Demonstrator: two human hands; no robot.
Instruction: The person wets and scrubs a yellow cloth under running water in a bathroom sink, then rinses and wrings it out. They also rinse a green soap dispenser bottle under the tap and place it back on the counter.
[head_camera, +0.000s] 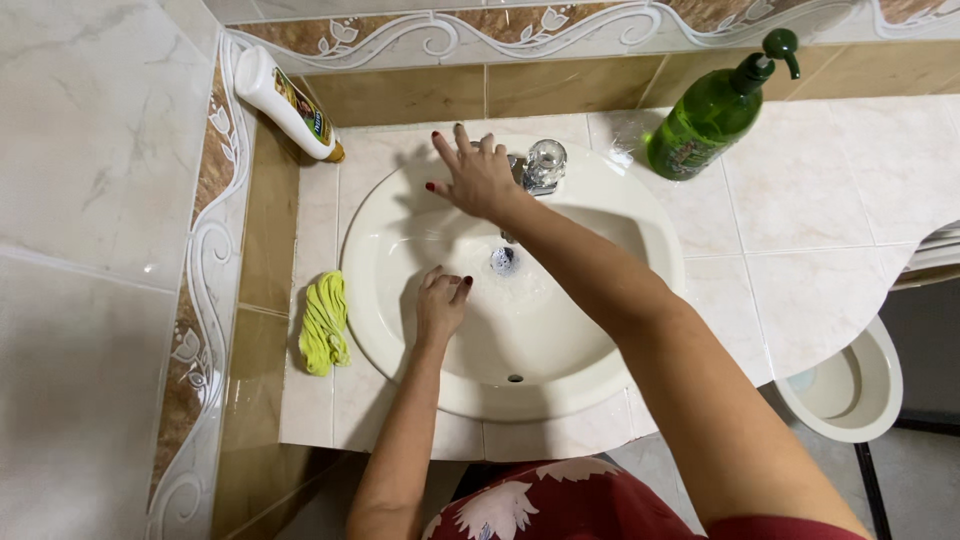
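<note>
A cream oval sink (600, 330) is set into a tiled worktop (800, 210) in a corner of tiled wall. The left hand (440, 305) lies inside the sink, on its left slope, with the fingers curled narrow and pressed to the surface; whether they hold anything underneath cannot be told. The right hand (475, 180) reaches across the sink to its back rim, fingers spread wide and holding nothing, just left of the tap (540, 168) with its clear knob. The palm appears to rest on or just above the rim; contact cannot be confirmed.

The drain (503, 260) sits in the middle of the sink, just right of the left hand, with water around it. A yellow cloth (325, 322) lies bunched on the worktop at the sink's left edge, near the left hand but apart from it. A white bottle (288, 105) leans in the back left corner of the worktop. A green pump bottle (710, 115) stands at the back edge, right of the tap. A cream toilet bowl (850, 385) shows below the worktop's right end.
</note>
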